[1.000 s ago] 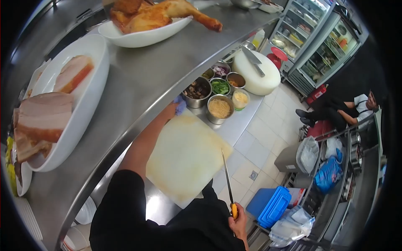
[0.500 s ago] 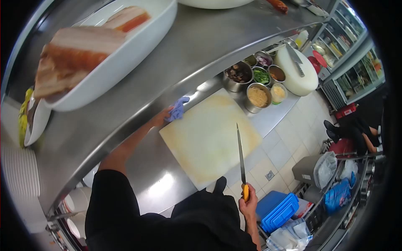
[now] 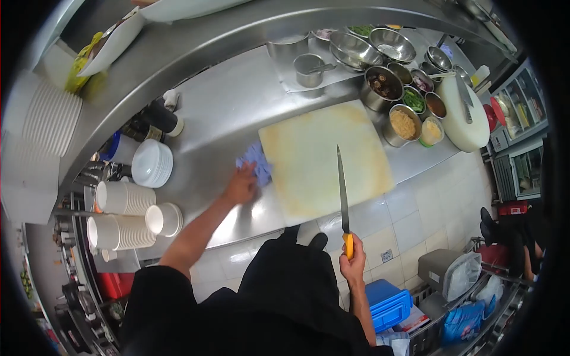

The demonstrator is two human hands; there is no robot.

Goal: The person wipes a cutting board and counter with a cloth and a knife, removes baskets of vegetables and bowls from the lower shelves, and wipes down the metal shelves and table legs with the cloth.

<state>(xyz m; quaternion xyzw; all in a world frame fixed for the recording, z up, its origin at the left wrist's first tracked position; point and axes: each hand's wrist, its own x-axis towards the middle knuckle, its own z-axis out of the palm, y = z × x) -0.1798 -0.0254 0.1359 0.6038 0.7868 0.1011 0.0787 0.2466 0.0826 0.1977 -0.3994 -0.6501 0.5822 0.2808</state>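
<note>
My left hand point(image 3: 241, 185) presses a crumpled blue-purple cloth point(image 3: 255, 160) onto the steel counter, right at the left edge of the cutting board. Its fingers bend over the cloth and are partly blurred. In my right hand point(image 3: 352, 261) is a long knife point(image 3: 343, 196) with a yellow handle; the fingers wrap round the handle and the blade points up and away, over the board's right part. The large off-white cutting board point(image 3: 326, 157) lies flat, with yellowish stains and nothing on it.
Metal pots with noodles point(image 3: 404, 124), chopped greens point(image 3: 414, 99) and dark pieces point(image 3: 383, 86) stand beyond the board. A second knife lies on a round white block point(image 3: 463, 115). Stacked paper tubs point(image 3: 127, 231) and white plates point(image 3: 152, 164) are at left. A steel shelf point(image 3: 249, 26) overhangs the back.
The view has shifted, showing more of the counter. My left hand and the cloth have come from the board's far left corner nearer to me. The knife stays in my right hand.
</note>
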